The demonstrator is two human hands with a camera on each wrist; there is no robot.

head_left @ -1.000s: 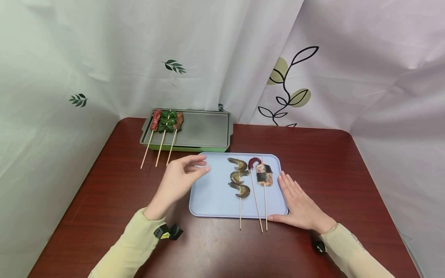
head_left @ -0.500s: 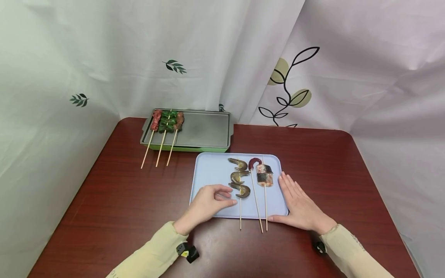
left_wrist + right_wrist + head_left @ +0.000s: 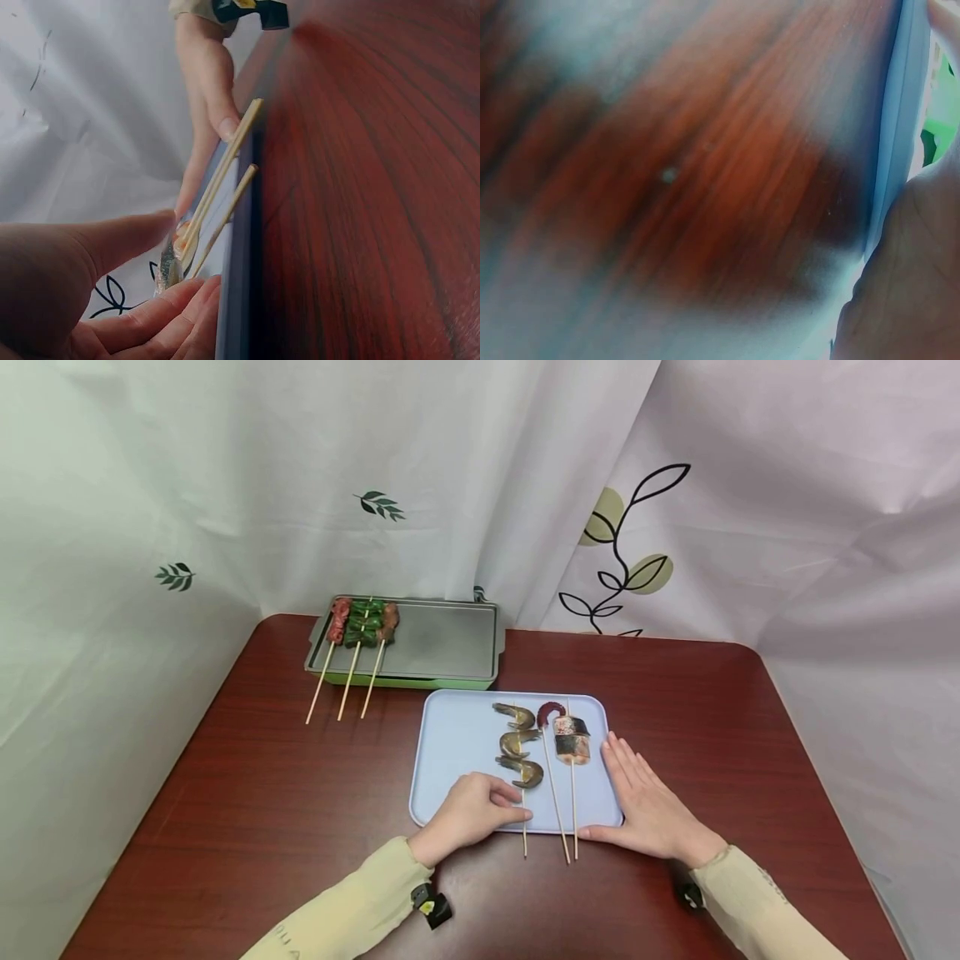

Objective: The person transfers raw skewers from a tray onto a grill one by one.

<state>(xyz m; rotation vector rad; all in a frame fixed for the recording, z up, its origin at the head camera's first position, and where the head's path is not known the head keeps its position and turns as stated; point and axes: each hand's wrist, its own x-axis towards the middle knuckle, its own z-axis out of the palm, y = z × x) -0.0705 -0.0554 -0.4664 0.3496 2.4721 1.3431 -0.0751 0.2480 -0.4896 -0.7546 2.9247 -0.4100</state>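
Observation:
A pale blue tray (image 3: 450,735) holds three skewers. One carries three shrimp (image 3: 519,745), one a dark red curled piece (image 3: 551,713), and one dark-skinned fish-like chunks (image 3: 572,741). My left hand (image 3: 476,810) is at the shrimp skewer's stick (image 3: 524,839), its fingers touching it. Thumb and fingers stand apart around the stick in the left wrist view, where the hand (image 3: 127,292) is close up. Flat against the tray's right edge rests my right hand (image 3: 652,802), fingers straight. The right wrist view catches only part of that hand (image 3: 907,277) beside the tray rim.
Behind the tray, to the left, stands a grey griddle (image 3: 450,639) with a green base. Red meat (image 3: 338,621), green pepper (image 3: 363,622) and brown meat (image 3: 387,622) skewers lie on its left side, sticks overhanging the front. Pale curtains (image 3: 420,460) enclose the brown table (image 3: 675,685).
My left hand has come from the tray's upper left, down and right to the shrimp skewer's stick. That skewer has shifted slightly right. My right hand keeps its place.

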